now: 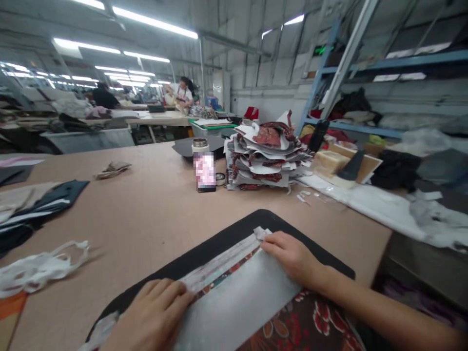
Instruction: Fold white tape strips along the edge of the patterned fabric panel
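A smooth greyish-white sheet lies over dark brown floral fabric on a black mat. Along its far edge runs a wrinkled white strip, with a narrow band of floral print between the two. My left hand is closed on the left end of this strip, fingers bent over it and thumb by the sheet's edge. At the other end my right hand pinches the strip near its crumpled tip. Whatever lies beneath the fingertips is hidden.
Beyond the mat stand a propped phone, a bottle, a tape roll and a tall stack of cut pieces. White straps and folded dark cloth lie left. A person works at a far table.
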